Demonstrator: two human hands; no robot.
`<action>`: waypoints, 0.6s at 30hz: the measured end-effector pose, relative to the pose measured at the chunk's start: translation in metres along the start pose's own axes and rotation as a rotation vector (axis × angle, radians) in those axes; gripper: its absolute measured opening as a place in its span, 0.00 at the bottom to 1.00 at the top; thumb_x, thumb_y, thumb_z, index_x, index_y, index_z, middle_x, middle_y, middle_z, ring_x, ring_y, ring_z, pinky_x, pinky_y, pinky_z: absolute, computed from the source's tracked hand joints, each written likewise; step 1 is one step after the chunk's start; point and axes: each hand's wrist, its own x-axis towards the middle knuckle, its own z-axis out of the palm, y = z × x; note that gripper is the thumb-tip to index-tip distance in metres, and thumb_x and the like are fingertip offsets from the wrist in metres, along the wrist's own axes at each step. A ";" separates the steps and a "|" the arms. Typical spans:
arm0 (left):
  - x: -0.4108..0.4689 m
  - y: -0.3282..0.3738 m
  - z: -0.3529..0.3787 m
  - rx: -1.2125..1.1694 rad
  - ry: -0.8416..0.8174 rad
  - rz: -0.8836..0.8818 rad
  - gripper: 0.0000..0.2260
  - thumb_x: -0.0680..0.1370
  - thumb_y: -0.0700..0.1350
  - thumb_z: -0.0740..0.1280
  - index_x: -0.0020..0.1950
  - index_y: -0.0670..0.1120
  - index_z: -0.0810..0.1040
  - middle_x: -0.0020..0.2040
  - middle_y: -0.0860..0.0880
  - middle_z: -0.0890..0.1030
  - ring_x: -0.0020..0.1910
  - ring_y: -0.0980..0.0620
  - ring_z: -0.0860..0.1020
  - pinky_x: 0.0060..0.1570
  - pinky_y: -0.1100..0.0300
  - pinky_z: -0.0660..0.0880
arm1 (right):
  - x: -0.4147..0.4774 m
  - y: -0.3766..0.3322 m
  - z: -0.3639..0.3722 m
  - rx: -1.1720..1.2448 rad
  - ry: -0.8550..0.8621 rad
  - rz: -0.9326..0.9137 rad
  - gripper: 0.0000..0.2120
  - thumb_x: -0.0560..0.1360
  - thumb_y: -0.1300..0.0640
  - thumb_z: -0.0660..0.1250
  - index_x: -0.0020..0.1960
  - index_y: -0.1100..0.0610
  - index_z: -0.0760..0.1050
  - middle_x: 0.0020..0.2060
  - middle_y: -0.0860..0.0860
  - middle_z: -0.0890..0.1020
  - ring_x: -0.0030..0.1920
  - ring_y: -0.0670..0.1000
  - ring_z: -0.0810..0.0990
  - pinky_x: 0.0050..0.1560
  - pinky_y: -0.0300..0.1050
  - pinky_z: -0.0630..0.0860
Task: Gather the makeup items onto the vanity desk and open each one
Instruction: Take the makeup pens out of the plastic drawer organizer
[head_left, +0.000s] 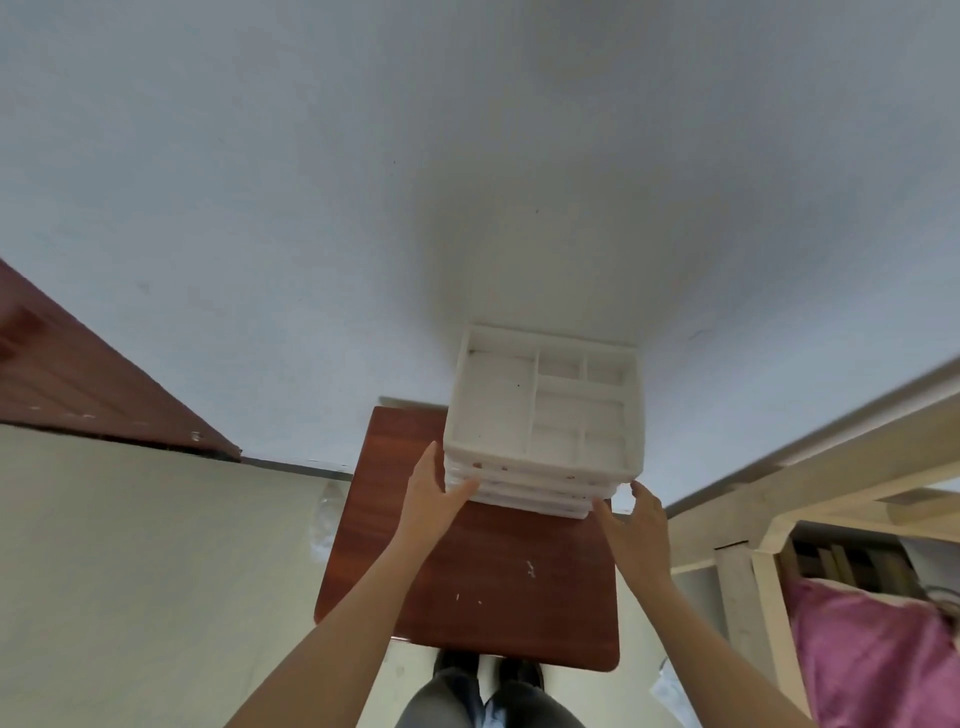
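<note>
Left hand (436, 499) and right hand (636, 525) touch white organizer (540, 415) on desk (493, 597)

Only the top tray of the white drawer organizer (540, 415) shows; whatever lies in the stacked drawers beneath it is hidden. Left of the tabletop (493, 571), a clear object (326, 514) is too blurred to name. The pink cloth (872, 660) runs off the right edge.

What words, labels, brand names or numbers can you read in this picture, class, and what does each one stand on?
None: no text can be read anywhere in this view.
The white organizer shows no label or brand; the small reddish dots on its front edge are too small to tell.
The desk bears only a few pale flecks, not letters.
</note>
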 end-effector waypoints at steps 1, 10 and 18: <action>0.001 0.002 0.000 -0.010 -0.008 0.008 0.30 0.73 0.44 0.70 0.71 0.45 0.62 0.67 0.51 0.71 0.64 0.54 0.70 0.62 0.63 0.69 | 0.003 0.001 0.000 0.024 -0.001 0.019 0.28 0.74 0.54 0.66 0.70 0.61 0.62 0.67 0.58 0.69 0.68 0.56 0.65 0.65 0.49 0.64; -0.007 0.019 0.006 -0.107 -0.041 0.059 0.22 0.74 0.40 0.69 0.65 0.51 0.66 0.49 0.61 0.72 0.51 0.61 0.71 0.52 0.67 0.67 | 0.013 -0.004 -0.003 0.276 -0.094 0.065 0.16 0.74 0.60 0.66 0.60 0.59 0.68 0.55 0.56 0.74 0.59 0.56 0.73 0.52 0.43 0.67; -0.011 0.008 0.012 -0.151 -0.053 0.048 0.31 0.74 0.39 0.68 0.72 0.50 0.58 0.60 0.54 0.70 0.60 0.55 0.69 0.59 0.62 0.66 | 0.004 0.001 -0.001 0.397 -0.132 0.063 0.26 0.74 0.62 0.65 0.69 0.56 0.61 0.57 0.49 0.71 0.53 0.50 0.71 0.57 0.44 0.68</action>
